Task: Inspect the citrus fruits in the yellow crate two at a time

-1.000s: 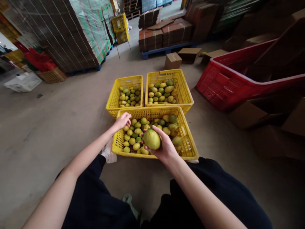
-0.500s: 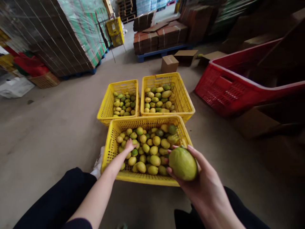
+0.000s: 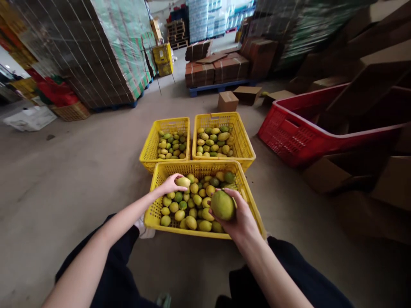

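Note:
Between the thumb and fingers of my left hand (image 3: 171, 184) is a pale yellow lemon (image 3: 183, 182), just above the fruit at the left side of the near yellow crate (image 3: 195, 233). My right hand (image 3: 242, 216) cups a larger yellow-green lemon (image 3: 223, 205) over the crate's right part, its fingers wrapped behind the fruit and partly hidden. Below both hands lie many loose lemons (image 3: 191, 222), mostly yellow with some green ones. My right hand and its lemon cover some of them.
Two more yellow crates, a left one (image 3: 148, 147) and a right one (image 3: 245, 143), hold similar fruit directly beyond. A large red crate (image 3: 285, 132) with cardboard stands at right. A small carton (image 3: 227, 101) and stacked flat cardboard (image 3: 231, 68) on a blue pallet lie farther back.
My left hand has come up from among the fruit with a pale lemon in its fingers. My right hand, still holding the large lemon, appears farther left and higher; the view has shifted too.

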Demonstrator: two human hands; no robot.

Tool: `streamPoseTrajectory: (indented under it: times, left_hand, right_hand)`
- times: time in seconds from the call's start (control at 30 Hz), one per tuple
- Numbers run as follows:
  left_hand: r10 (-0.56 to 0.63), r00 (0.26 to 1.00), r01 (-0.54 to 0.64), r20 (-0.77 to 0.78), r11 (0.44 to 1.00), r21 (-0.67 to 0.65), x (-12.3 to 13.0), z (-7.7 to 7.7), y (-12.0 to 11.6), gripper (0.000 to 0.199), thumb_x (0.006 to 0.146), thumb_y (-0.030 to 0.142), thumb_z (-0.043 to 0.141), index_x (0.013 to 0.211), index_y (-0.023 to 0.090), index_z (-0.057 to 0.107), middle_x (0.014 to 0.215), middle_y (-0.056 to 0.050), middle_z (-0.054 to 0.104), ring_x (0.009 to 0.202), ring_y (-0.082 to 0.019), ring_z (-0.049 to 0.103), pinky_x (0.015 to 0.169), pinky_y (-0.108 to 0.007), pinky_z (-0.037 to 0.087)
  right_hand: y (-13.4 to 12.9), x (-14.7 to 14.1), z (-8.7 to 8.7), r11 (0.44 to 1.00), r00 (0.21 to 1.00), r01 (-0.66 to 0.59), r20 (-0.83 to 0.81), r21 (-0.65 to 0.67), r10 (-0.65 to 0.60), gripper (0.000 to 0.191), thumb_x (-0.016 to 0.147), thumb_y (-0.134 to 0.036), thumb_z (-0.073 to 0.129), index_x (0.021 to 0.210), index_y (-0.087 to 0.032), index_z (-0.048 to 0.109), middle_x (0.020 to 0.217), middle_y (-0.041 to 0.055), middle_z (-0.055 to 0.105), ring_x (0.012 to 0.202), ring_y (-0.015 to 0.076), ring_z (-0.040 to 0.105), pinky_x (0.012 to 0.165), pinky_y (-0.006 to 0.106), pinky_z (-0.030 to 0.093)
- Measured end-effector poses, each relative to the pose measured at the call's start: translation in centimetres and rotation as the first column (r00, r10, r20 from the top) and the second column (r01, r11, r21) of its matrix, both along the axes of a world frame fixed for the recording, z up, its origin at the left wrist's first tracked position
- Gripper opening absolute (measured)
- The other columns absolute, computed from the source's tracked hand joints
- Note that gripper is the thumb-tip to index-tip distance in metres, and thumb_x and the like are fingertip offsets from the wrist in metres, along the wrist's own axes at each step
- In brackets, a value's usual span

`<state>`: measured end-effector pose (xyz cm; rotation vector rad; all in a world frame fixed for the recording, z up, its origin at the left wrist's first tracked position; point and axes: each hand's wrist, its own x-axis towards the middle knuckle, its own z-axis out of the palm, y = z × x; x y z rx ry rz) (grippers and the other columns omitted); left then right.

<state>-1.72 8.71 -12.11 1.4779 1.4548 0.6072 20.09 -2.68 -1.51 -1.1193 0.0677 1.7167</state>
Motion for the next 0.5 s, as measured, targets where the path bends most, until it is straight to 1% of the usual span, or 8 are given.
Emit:
streamPoseTrajectory:
  times: [0.07,0.13,0.2,0.23,0.3,0.37,0.43,0.5]
  left_hand:
    - [-0.153,0.972,0.135,0.177,0.985,0.111,-0.4,4.8,-1.4,0.056,0.049,0.019,0.084,0.1,0.019,0.064,0.11,-0.008,0.063,0.102,-0.024,0.059,0.092,-0.035,0.044]
    - [-0.182,0.936,0.129,0.301,0.974,0.186,-0.5,8.8,-3.8,0.054,0.052,0.019,0.083,0.102,0.02,0.063,0.109,-0.008,0.063,0.099,-0.022,0.06,0.09,-0.033,0.045]
    - [-0.14,0.897,0.054,0.42,0.976,0.211,-0.5,11.4,-6.7,0.054,0.051,0.016,0.084,0.1,0.02,0.062,0.105,-0.007,0.064,0.094,-0.02,0.063,0.083,-0.028,0.047]
    - [-0.11,0.873,0.015,0.476,0.98,0.199,-0.5,12.1,-8.1,0.054,0.05,0.015,0.084,0.098,0.02,0.06,0.102,-0.006,0.065,0.09,-0.019,0.064,0.079,-0.027,0.048]
    - [-0.047,0.818,-0.031,0.574,0.992,0.126,-0.3,12.4,-10.3,0.052,0.051,0.018,0.084,0.096,0.02,0.058,0.099,-0.006,0.066,0.085,-0.019,0.066,0.075,-0.026,0.049]
    - [0.031,0.766,-0.066,0.643,0.997,0.03,-0.2,11.7,-11.6,0.047,0.055,0.026,0.083,0.094,0.019,0.056,0.09,-0.006,0.068,0.078,-0.019,0.066,0.069,-0.026,0.049]
    - [0.135,0.713,-0.141,0.688,0.989,-0.048,0.1,10.5,-11.8,0.04,0.063,0.04,0.076,0.089,0.017,0.058,0.077,-0.004,0.067,0.067,-0.016,0.065,0.058,-0.022,0.047]
    - [0.257,0.629,-0.204,0.734,0.965,-0.164,0.3,9.3,-11.3,0.039,0.072,0.051,0.063,0.085,0.015,0.061,0.064,-0.002,0.062,0.052,-0.011,0.058,0.045,-0.018,0.039]
  right_hand:
    - [-0.2,-1.2,0.0,0.999,0.999,-0.043,-0.011,0.03,0.043,0.01,0.07,-0.024,0.062,0.078,-0.018,0.063,0.064,0.0006,0.067,0.053,0.0174,0.064,0.048,0.029,0.053]
    - [-0.4,-2.4,0.2,0.993,0.996,-0.086,-0.023,0.079,0.088,0.011,0.07,-0.025,0.06,0.077,-0.018,0.063,0.064,0.0011,0.067,0.054,0.0175,0.064,0.048,0.029,0.052]
    - [-0.7,-3.5,0.4,0.985,0.992,-0.12,-0.031,0.128,0.125,0.012,0.068,-0.025,0.06,0.076,-0.018,0.063,0.063,0.001,0.067,0.052,0.0167,0.063,0.048,0.028,0.051]
    - [-0.9,-3.9,0.4,0.98,0.99,-0.129,-0.031,0.153,0.135,0.012,0.067,-0.025,0.06,0.075,-0.018,0.063,0.063,0.0009,0.067,0.052,0.0164,0.063,0.048,0.027,0.051]
    - [-1.1,-4.5,0.6,0.969,0.989,-0.137,-0.025,0.206,0.145,0.011,0.066,-0.025,0.059,0.074,-0.018,0.063,0.061,0.001,0.067,0.054,0.0165,0.063,0.049,0.027,0.051]
    - [-1.2,-4.8,0.6,0.959,0.989,-0.135,-0.018,0.247,0.144,0.011,0.065,-0.024,0.058,0.072,-0.017,0.063,0.061,0.0015,0.067,0.056,0.0171,0.063,0.05,0.027,0.051]
    - [-1.2,-4.8,0.4,0.956,0.989,-0.141,-0.014,0.257,0.149,0.012,0.065,-0.024,0.057,0.071,-0.017,0.063,0.062,0.0021,0.067,0.056,0.0176,0.063,0.049,0.028,0.051]
    - [-1.2,-4.8,0.1,0.954,0.986,-0.156,-0.016,0.254,0.165,0.013,0.064,-0.025,0.056,0.071,-0.017,0.063,0.063,0.0031,0.067,0.055,0.0179,0.063,0.048,0.028,0.051]
